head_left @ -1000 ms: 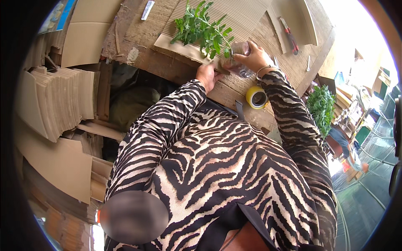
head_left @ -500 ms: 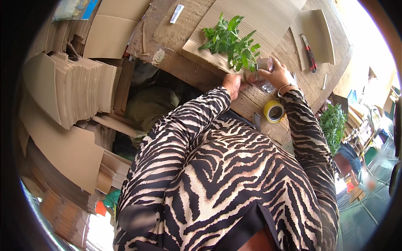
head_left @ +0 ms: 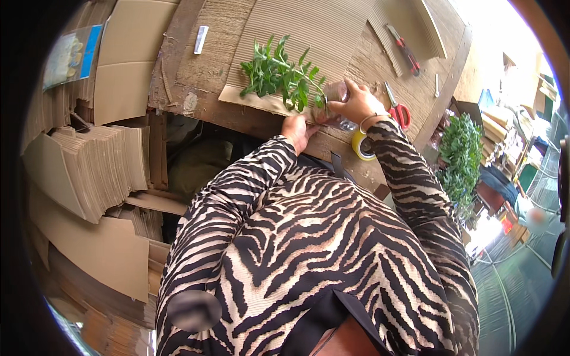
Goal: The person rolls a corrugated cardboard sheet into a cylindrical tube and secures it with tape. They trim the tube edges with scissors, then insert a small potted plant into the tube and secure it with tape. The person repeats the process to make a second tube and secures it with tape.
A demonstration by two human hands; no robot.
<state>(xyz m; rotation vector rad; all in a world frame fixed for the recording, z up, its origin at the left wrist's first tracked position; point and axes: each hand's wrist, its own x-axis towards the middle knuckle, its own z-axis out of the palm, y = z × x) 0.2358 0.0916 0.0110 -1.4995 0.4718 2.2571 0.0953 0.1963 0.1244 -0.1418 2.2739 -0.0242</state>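
A leafy green plant (head_left: 279, 74) lies across the table, its leaves to the left over a corrugated cardboard sheet (head_left: 297, 29). At its right end is a root ball (head_left: 336, 92) that looks wrapped in clear plastic. My right hand (head_left: 360, 105) is closed around this wrapped end from the right. At the table's near edge, my left hand (head_left: 296, 132) is closed just below the stems, beside the wrapping. Its fingertips are partly hidden, so what they pinch does not show. Below my right wrist sits a yellow tape roll (head_left: 362, 146), partly covered by the sleeve.
Red-handled scissors (head_left: 402, 116) lie right of my right wrist, and a red utility knife (head_left: 405, 53) rests farther back near a cardboard piece (head_left: 418, 26). A white strip (head_left: 200, 40) is at far left. Cardboard stacks (head_left: 95, 172) stand left; more plants (head_left: 462, 157) stand right.
The whole view has shifted, so the table appears lower and farther left. The scissors now show beside my right wrist. Both hands keep about the same place at the plant.
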